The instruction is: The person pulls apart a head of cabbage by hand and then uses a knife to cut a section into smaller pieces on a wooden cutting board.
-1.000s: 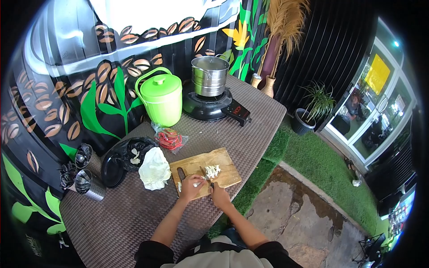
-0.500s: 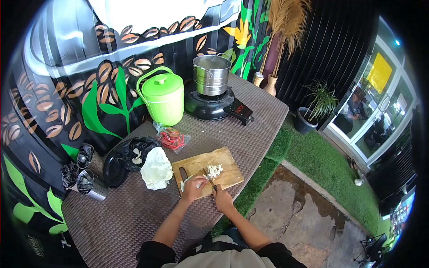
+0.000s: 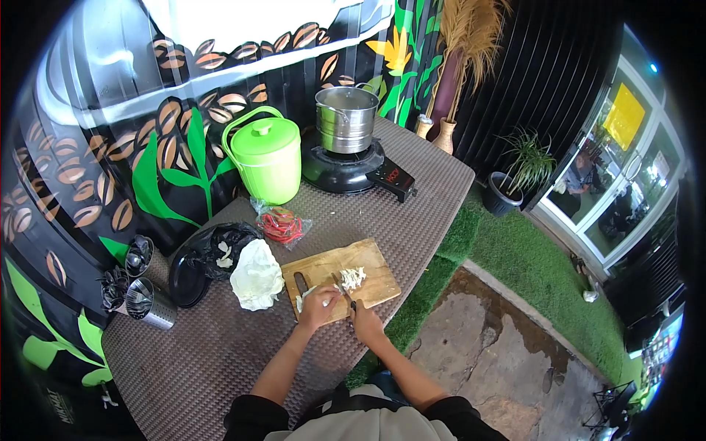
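A wooden cutting board (image 3: 375, 261) lies near the table's front edge. On it sits a small heap of shredded cabbage (image 3: 353, 278). My right hand (image 3: 367, 323) is wrapped round the dark handle of a knife (image 3: 352, 303), whose blade points away from me over the board. Just left of the blade, my left hand (image 3: 318, 305) presses a piece of cabbage (image 3: 300, 300) to the board with curled fingers; most of that piece is hidden under the hand. A large pale cabbage leaf (image 3: 257, 275) rests on the table at the board's left.
Behind the board are a bag of red chillies (image 3: 282, 225), a green lidded bucket (image 3: 268, 162) and a steel pot (image 3: 346, 121) on a black portable stove (image 3: 342, 173). To the left are a black plastic bag (image 3: 220, 250) and metal cups of cutlery (image 3: 151, 303).
The view has shifted very slightly. Both hands stay at nearly the same spot on the board, with the knife still beside the left fingertips.
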Demonstrator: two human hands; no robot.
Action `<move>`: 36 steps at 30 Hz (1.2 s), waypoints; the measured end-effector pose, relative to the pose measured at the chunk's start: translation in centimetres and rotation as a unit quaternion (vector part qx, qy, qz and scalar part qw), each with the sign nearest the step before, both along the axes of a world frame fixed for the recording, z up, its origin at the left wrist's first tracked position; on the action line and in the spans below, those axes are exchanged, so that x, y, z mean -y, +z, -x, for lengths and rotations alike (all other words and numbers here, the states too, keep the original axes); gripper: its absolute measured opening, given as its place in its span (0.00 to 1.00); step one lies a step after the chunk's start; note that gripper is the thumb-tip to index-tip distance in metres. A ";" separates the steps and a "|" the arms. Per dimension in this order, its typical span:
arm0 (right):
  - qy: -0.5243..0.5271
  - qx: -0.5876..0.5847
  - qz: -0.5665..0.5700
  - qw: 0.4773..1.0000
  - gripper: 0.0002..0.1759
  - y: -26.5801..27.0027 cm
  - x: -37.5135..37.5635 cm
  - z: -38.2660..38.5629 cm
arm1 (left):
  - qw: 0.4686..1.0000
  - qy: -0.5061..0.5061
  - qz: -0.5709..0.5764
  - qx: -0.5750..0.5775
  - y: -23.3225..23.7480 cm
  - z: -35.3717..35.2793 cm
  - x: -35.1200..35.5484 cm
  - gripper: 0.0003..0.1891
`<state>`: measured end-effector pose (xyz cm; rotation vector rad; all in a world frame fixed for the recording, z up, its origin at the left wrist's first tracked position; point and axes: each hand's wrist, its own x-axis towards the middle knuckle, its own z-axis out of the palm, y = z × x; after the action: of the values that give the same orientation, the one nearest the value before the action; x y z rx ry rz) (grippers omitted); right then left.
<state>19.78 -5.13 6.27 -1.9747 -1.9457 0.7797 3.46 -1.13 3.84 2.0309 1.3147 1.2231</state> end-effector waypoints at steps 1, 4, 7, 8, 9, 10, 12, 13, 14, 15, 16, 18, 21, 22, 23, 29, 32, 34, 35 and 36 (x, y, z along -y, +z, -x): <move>-0.001 0.000 -0.001 1.000 0.17 0.0 -0.1 0.2 | 1.000 -0.002 -0.007 -0.001 0.2 0.0 -0.1 0.05; 0.004 0.018 -0.001 1.000 0.16 -0.4 -0.5 0.6 | 1.000 0.003 -0.008 0.005 0.1 -0.2 0.0 0.05; 0.036 0.030 -0.009 0.999 0.16 0.0 -1.8 0.7 | 1.000 0.006 0.000 -0.006 0.0 -0.1 0.0 0.06; 0.042 0.023 -0.009 0.999 0.17 0.3 -2.2 0.4 | 1.000 0.007 -0.001 -0.006 -0.1 -0.1 0.0 0.06; 0.049 0.017 -0.009 0.999 0.18 0.5 -2.5 0.2 | 1.000 0.010 0.004 0.003 -0.2 -0.1 0.1 0.06; 0.051 0.017 -0.009 0.999 0.18 0.7 -2.7 -0.2 | 1.000 0.014 0.011 0.013 -0.3 -0.1 0.2 0.06; 0.074 -0.012 0.007 0.997 0.18 0.9 -3.1 -1.0 | 1.000 0.019 0.016 0.008 -0.4 -0.1 0.3 0.07; 0.075 -0.012 0.006 0.997 0.18 0.8 -2.9 -1.1 | 1.000 0.023 0.021 0.004 -0.5 -0.1 0.3 0.07; 0.069 -0.020 0.000 0.997 0.18 0.6 -2.3 -1.2 | 1.000 0.023 0.020 0.004 -0.5 -0.1 0.3 0.07; 0.064 -0.028 -0.005 0.998 0.17 0.6 -1.9 -1.1 | 0.999 0.022 0.023 -0.001 -0.5 -0.1 0.3 0.07; 0.065 -0.028 -0.006 0.997 0.17 0.4 -1.3 -0.8 | 0.999 0.021 0.027 -0.006 -0.5 -0.1 0.4 0.07; 0.008 -0.023 -0.010 1.000 0.17 0.2 -0.1 0.1 | 1.000 0.024 0.018 -0.006 -0.5 0.0 0.3 0.07; 0.003 0.018 -0.008 1.000 0.16 -0.2 0.2 1.3 | 1.000 0.019 0.008 -0.008 -0.7 0.0 0.3 0.06; 0.010 0.034 -0.007 0.999 0.16 -0.6 0.0 1.4 | 1.000 0.014 0.003 -0.012 -0.7 0.1 0.2 0.07; 0.009 0.033 -0.008 0.999 0.16 -0.9 -0.5 1.4 | 1.000 0.013 0.003 -0.012 -0.7 0.0 0.1 0.07; 0.083 0.022 -0.003 0.996 0.19 1.8 -3.2 -0.4 | 1.000 0.017 0.011 0.004 -0.5 -0.1 0.3 0.06; 0.079 0.009 -0.004 0.997 0.18 1.6 -2.3 -0.8 | 0.999 0.007 0.025 0.022 -0.5 0.1 0.2 0.06; 0.054 0.002 0.003 0.999 0.18 1.4 -1.4 -0.4 | 1.000 0.002 -0.001 0.001 -1.0 0.2 -0.1 0.05; 0.028 -0.007 0.009 1.000 0.18 1.2 -0.9 0.0 | 1.000 0.003 -0.001 0.001 -1.3 0.2 -0.3 0.05; 0.029 -0.007 0.009 1.000 0.18 0.6 -0.6 0.3 | 1.000 0.004 0.005 0.007 -1.4 0.2 -0.3 0.05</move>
<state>19.48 -4.51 6.86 -1.9251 -2.0030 0.8270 3.28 -0.82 2.44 2.0087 1.3227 1.2291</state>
